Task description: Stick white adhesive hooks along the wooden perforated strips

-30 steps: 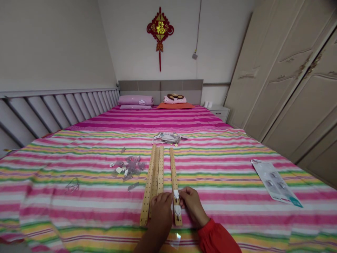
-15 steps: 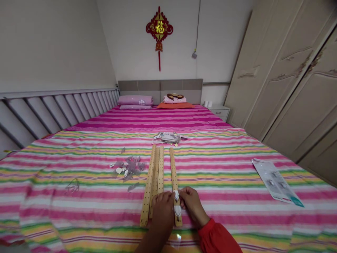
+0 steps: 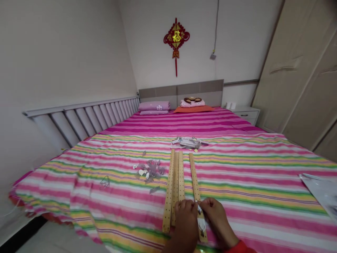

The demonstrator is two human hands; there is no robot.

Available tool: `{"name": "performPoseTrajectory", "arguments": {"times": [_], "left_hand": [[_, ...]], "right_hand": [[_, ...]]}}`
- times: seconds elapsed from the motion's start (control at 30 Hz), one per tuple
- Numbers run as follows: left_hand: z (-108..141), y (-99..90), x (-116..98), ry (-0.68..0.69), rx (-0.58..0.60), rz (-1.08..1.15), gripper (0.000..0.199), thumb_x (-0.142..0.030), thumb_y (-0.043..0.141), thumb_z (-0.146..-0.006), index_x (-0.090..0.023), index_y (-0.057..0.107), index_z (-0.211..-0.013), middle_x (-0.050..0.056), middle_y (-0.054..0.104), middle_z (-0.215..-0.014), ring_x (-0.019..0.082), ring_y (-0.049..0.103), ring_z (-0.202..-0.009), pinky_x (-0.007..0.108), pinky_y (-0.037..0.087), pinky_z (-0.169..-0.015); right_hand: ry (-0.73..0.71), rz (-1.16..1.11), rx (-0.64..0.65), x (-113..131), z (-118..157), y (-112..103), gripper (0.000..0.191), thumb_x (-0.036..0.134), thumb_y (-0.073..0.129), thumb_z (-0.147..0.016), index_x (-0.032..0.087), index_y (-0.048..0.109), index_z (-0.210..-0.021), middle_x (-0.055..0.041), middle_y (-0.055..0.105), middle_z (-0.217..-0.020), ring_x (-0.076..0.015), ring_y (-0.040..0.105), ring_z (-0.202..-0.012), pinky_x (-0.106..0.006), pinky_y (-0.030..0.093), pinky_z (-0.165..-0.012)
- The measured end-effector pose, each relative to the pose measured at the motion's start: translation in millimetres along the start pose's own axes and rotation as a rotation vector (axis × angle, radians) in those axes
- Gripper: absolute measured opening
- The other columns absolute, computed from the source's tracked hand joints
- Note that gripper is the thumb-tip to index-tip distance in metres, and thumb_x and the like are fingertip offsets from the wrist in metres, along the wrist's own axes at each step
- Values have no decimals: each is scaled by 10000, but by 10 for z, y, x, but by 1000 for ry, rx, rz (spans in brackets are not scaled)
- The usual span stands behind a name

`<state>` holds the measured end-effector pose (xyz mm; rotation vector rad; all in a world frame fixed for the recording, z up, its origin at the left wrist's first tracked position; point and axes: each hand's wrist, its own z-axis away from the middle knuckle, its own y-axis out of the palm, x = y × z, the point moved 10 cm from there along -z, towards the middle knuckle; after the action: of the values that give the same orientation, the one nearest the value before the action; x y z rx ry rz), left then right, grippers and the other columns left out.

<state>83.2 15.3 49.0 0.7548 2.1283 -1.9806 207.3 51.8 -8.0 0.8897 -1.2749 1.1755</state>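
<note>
My right hand (image 3: 216, 215) is closed in a pinch on a small white piece with a dark metal fitting (image 3: 199, 209), which lies over a narrow wooden strip with holes (image 3: 195, 175). Against the same piece from the other side, my left hand (image 3: 185, 218) has its fingers bent and pressed together; what its fingertips grip is partly hidden. A second white piece (image 3: 201, 224) lies on the strip nearer to me. To the left, several more perforated wooden strips (image 3: 168, 196) lie side by side, partly behind my left hand.
Small clear plastic bags (image 3: 151, 170) are scattered left of the strips on the striped bedsheet (image 3: 118, 207). A clear packet with metal parts (image 3: 187, 142) lies beyond the strips. A clear blister pack (image 3: 319, 191) is at the right edge. Pillows (image 3: 154, 106) rest by the headboard.
The view has swung to the left, so everything appears farther right. Both hands stay at the upper white piece on the strip, with only slight finger movement.
</note>
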Motion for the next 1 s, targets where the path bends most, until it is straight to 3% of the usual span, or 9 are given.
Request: {"name": "performPoseTrajectory", "arguments": {"times": [0.1, 0.2, 0.37, 0.43, 0.5, 0.67, 0.87, 1.0], "left_hand": [[-10, -147, 28, 49, -48, 85, 366, -127, 462, -840, -264, 661, -1114, 74, 667, -1067, 241, 553, -1030, 414, 397, -928], [-38, -546, 290, 59, -206, 240, 347, -139, 460, -822, -239, 670, -1080, 77, 666, -1071, 228, 561, -1014, 395, 435, -908], [-110, -1304, 1463, -179, -524, 396, 285, -274, 441, -861, -194, 680, -993, 95, 676, -1009, 224, 605, -939, 368, 504, -803], [-162, -1569, 1848, -207, -609, 291, 251, -274, 482, -829, -180, 685, -943, 86, 683, -930, 225, 614, -899, 367, 497, -804], [-246, -1735, 2137, -255, -617, 129, 241, -223, 486, -806, -173, 693, -920, 77, 684, -893, 217, 617, -867, 360, 485, -809], [-440, -1802, 2457, -394, -498, -226, 289, -183, 464, -830, -171, 714, -975, 102, 668, -979, 236, 592, -943, 332, 429, -802], [-510, -1685, 2494, -425, -386, -310, 310, -184, 435, -841, -187, 725, -951, 108, 653, -1024, 251, 562, -960, 326, 380, -755], [-458, -1718, 2499, -417, -419, -254, 263, -159, 466, -802, -172, 723, -858, 103, 658, -989, 247, 567, -942, 324, 386, -757]], "right_hand": [[60, -148, 3, 17, 69, -11, 467, 589, 711, -530, 225, 425, -470, 87, 375, -336, -69, 328, -311, -219, 222, -342], [157, -247, 36, -1, 162, -14, 506, 663, 652, -594, 207, 455, -495, 78, 396, -363, -53, 299, -293, -209, 165, -332], [120, -292, 111, 74, 208, -8, 484, 633, 690, -575, 181, 520, -539, 81, 400, -347, -30, 259, -285, -189, 127, -344], [129, -273, 116, 58, 196, -1, 483, 626, 700, -556, 190, 498, -509, 92, 348, -305, -31, 239, -272, -192, 119, -340], [136, -263, 111, 44, 179, 7, 477, 620, 700, -551, 196, 488, -500, 94, 334, -292, -33, 237, -268, -193, 127, -337], [143, -226, 103, 10, 155, 16, 474, 624, 685, -549, 200, 483, -491, 88, 335, -272, -37, 232, -265, -198, 122, -345], [151, -191, 113, -84, 121, 13, 468, 630, 654, -575, 205, 480, -481, 86, 317, -263, -41, 207, -268, -206, 110, -359], [147, -206, 119, -119, 96, 17, 482, 651, 645, -569, 204, 485, -487, 77, 340, -281, -44, 223, -274, -201, 103, -363]]}}
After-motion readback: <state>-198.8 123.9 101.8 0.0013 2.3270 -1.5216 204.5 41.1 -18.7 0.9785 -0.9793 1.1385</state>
